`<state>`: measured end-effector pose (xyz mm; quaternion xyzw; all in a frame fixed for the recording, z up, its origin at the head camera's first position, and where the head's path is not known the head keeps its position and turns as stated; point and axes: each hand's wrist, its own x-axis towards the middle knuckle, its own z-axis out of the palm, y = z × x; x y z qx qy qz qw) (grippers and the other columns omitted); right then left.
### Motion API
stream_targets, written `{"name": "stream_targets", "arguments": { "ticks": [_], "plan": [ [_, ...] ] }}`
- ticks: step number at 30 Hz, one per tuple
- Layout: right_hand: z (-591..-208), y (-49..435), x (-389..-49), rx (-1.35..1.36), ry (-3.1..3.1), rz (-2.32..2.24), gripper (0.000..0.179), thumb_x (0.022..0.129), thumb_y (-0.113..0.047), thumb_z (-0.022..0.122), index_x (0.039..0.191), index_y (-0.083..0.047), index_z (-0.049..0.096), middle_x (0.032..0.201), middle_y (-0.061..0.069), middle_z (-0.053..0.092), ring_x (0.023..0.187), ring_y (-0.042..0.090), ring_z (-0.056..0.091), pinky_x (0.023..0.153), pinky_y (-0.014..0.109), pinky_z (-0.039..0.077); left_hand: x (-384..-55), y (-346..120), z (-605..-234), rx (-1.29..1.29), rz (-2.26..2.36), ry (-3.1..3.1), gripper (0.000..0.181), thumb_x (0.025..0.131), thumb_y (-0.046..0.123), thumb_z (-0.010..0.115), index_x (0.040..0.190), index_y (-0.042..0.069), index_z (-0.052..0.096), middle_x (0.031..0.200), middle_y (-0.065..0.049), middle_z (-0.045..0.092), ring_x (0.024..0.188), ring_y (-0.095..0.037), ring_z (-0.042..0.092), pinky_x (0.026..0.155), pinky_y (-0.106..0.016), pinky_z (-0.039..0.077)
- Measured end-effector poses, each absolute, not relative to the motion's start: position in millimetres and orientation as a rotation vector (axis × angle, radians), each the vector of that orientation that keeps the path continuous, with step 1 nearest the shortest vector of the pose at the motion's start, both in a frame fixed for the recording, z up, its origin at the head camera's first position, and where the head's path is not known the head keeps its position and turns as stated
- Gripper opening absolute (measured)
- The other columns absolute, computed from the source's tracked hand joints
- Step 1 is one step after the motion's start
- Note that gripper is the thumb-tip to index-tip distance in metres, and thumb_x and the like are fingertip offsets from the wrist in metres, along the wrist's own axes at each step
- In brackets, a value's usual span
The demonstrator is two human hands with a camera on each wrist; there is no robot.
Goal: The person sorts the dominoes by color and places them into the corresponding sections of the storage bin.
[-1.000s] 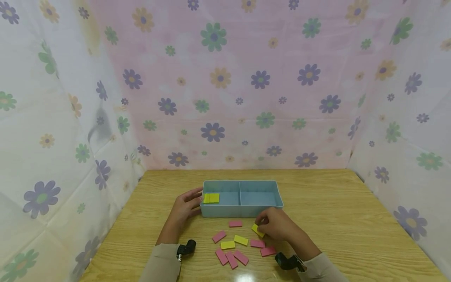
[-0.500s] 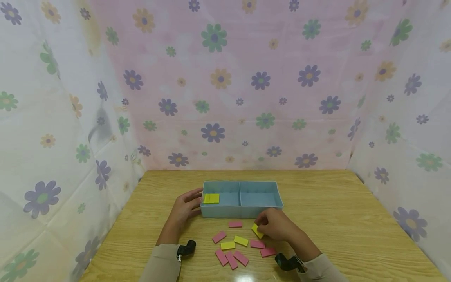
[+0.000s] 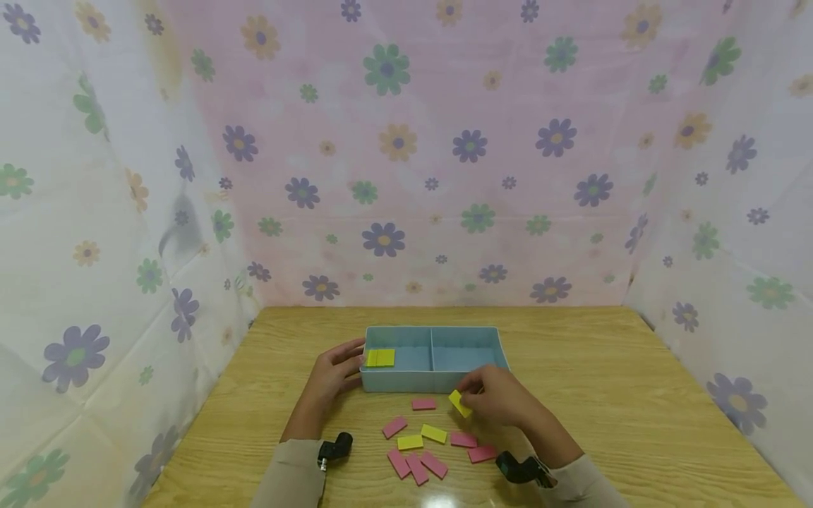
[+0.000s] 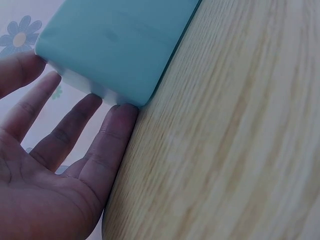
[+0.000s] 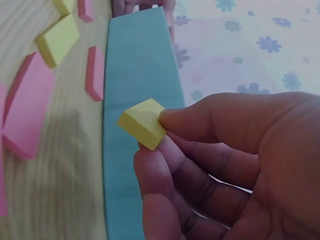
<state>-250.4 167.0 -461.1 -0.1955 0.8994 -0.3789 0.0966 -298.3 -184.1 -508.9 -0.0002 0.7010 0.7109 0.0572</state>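
Note:
A blue box [image 3: 400, 382] with two compartments stands on the table, yellow blocks [image 3: 381, 358] lying side by side in its left compartment. Against the box's left end rest the fingertips of my left hand [image 3: 332, 370]; in the left wrist view its fingers [image 4: 75, 125] are extended, touching the end wall. Between thumb and fingers my right hand [image 3: 502, 396] pinches a flat yellow block [image 5: 144, 122], held just in front of the box's right half. The right wrist view shows this block tilted, one end covered by the thumb.
Several pink blocks [image 3: 435, 464] lie scattered on the wooden table [image 3: 603, 381] before the box, with two yellow blocks [image 3: 434, 433] among them. A divider [image 3: 432, 349] splits the box. Flowered cloth [image 3: 432, 162] hangs behind and at both sides.
My right hand has raised the yellow block off its spot and brought it slightly up and left, toward the box. The left hand stays at the box's end.

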Motion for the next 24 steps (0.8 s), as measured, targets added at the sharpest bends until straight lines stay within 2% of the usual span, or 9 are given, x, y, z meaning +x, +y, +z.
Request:
{"name": "stream_targets", "arguments": {
  "ticks": [8,13,19,24],
  "plan": [
    [-444,163,-252,-0.582,2.673,-1.164,0.017,0.096,-0.014,0.071,0.111,-0.008,0.077,0.097,0.001,0.073,0.084,0.014,0.066,0.066,0.028,0.057,-298,-183,-510,-0.022,2.149,2.118,0.046,0.102,0.017,0.067,0.147,0.016,0.060,0.150,-0.016,0.057,0.128,-0.037,0.063,0.097,-0.046,0.059],
    [-435,158,-256,-0.535,2.688,-1.188,0.016,0.097,-0.015,0.070,0.111,-0.011,0.076,0.095,0.001,0.071,0.079,0.015,0.065,0.063,0.030,0.056,-299,-182,-510,-0.028,2.152,2.125,0.046,0.101,0.017,0.067,0.146,0.016,0.060,0.150,-0.016,0.057,0.129,-0.037,0.063,0.097,-0.047,0.059],
    [-426,153,-260,-0.515,2.627,-1.291,0.017,0.098,-0.013,0.069,0.113,-0.008,0.075,0.093,0.005,0.069,0.075,0.024,0.069,0.062,0.033,0.057,-299,-182,-509,-0.046,2.162,2.119,0.045,0.101,0.016,0.067,0.146,0.017,0.061,0.150,-0.015,0.058,0.128,-0.036,0.064,0.097,-0.047,0.059],
    [-424,148,-266,-0.540,2.616,-1.324,0.017,0.099,-0.013,0.067,0.113,-0.007,0.074,0.088,0.004,0.070,0.068,0.022,0.064,0.062,0.034,0.055,-300,-183,-509,-0.042,2.163,2.111,0.045,0.101,0.015,0.067,0.146,0.016,0.061,0.149,-0.016,0.058,0.127,-0.037,0.064,0.096,-0.047,0.059]
  ]
}}
